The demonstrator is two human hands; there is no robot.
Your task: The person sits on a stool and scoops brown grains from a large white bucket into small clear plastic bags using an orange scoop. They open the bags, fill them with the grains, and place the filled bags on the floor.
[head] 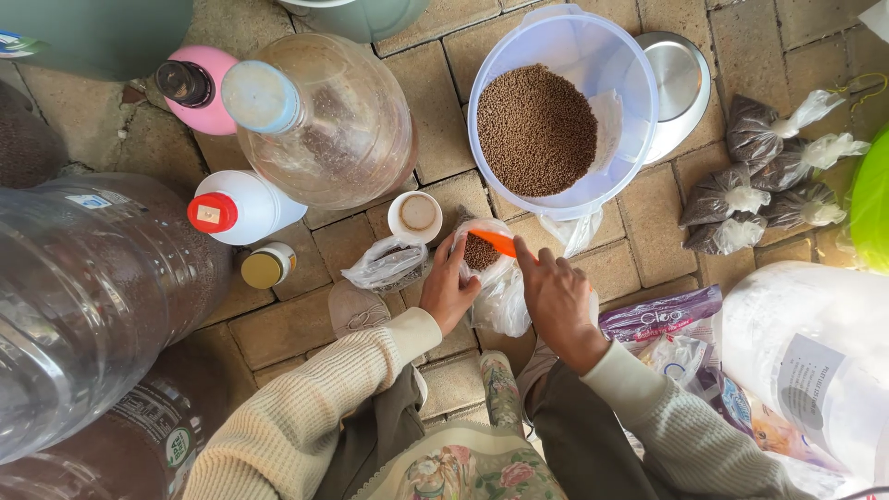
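Observation:
My left hand point(448, 287) holds open the mouth of a small clear plastic bag point(500, 292) that has brown pellets in it. My right hand point(556, 298) grips an orange scoop point(494, 242) tipped over the bag's opening. Just beyond stands a clear plastic tub point(619, 83) partly filled with the same brown pellets point(535, 130). Both hands are over the brick paving, between my knees.
Several tied bags of pellets point(764, 176) lie at the right beside a metal scale pan point(679, 79). Big clear water jugs point(324, 120) point(83, 287), a pink bottle point(196, 88), a white bottle with a red cap point(236, 207), a small jar point(269, 266), a cup point(415, 215) and another small bag point(387, 264) crowd the left. Printed packets point(662, 319) lie at lower right.

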